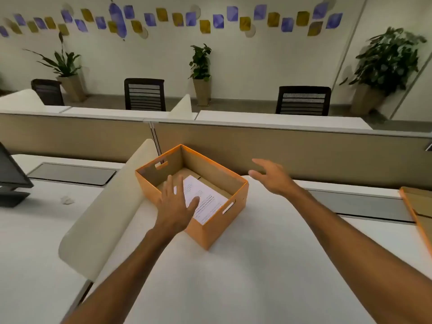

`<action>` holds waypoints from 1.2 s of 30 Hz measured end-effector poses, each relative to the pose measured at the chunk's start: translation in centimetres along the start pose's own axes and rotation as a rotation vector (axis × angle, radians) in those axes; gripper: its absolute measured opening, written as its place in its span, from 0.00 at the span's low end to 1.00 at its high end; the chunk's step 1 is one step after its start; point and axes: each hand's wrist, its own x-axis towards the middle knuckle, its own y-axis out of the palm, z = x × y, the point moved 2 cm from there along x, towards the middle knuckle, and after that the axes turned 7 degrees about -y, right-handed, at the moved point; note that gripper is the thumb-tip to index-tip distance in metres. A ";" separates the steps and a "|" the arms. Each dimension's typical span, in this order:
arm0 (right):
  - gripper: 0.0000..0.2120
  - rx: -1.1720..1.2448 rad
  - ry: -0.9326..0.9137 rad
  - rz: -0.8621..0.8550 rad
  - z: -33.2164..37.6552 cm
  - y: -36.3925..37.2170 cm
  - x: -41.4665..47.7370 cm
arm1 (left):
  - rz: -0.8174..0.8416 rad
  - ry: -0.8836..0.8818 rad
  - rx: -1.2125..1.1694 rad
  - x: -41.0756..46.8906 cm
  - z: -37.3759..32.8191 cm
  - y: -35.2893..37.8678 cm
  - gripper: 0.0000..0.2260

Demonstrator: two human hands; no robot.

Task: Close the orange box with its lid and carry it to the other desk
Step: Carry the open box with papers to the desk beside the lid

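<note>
Unreadable print on paper [205, 199]

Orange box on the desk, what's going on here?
A person is reaching toward the open orange box on the white desk with both bare hands. The left hand is spread over the box's near left wall, above printed paper lying inside. The right hand hovers open beside the box's right side, holding nothing. The lid lies at the desk's far right edge, so the box is not yet closed.

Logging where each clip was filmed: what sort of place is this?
Likely an open-plan office: rows of white desks split by beige partition panels, black mesh office chairs, and a monitor at the left.
</note>
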 end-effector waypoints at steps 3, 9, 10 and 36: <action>0.27 0.080 0.095 0.037 -1.9 2.1 0.8 | 0.086 -0.119 -0.168 -0.4 0.9 2.2 0.42; 0.25 0.216 0.265 0.061 -5.6 5.8 3.0 | 0.080 -0.290 -0.616 -0.8 2.1 5.3 0.33; 0.25 0.231 0.284 0.063 -6.0 6.2 3.5 | 0.121 -0.362 -0.676 -0.9 2.3 5.8 0.29; 0.16 0.596 0.416 0.036 -7.6 6.2 -0.7 | 0.403 -0.585 -1.028 -4.0 3.8 5.3 0.34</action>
